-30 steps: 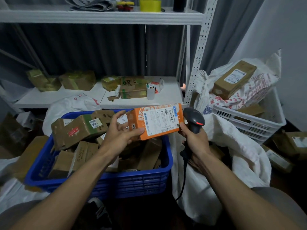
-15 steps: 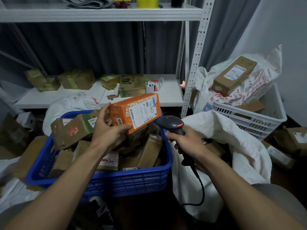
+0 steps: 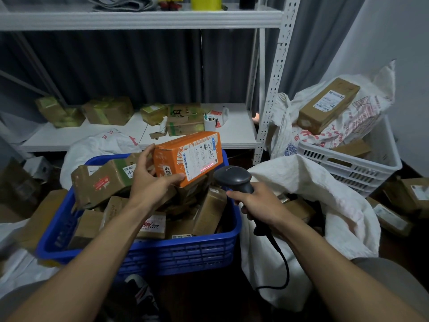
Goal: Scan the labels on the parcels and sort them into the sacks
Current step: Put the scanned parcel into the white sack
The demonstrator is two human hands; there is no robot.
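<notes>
Orange parcel (image 3: 188, 158) is clasped at its near end by the left hand (image 3: 151, 182), above the blue crate (image 3: 144, 249) of cardboard boxes. Right hand (image 3: 257, 202) is clenched on the scanner (image 3: 233, 178), aimed at its label (image 3: 202, 156); a faint red line seems to cross the label's lower edge. White sack (image 3: 313, 191) gapes just right.

One head-worn view looks forward and down, close over the blue crate (image 3: 144, 249) toward the shelving (image 3: 139, 18)

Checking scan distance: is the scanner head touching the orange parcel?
Apart. The head view shows the scanner in the right hand just below the orange parcel, a dark gap between them and a red scan line on the label.
</notes>
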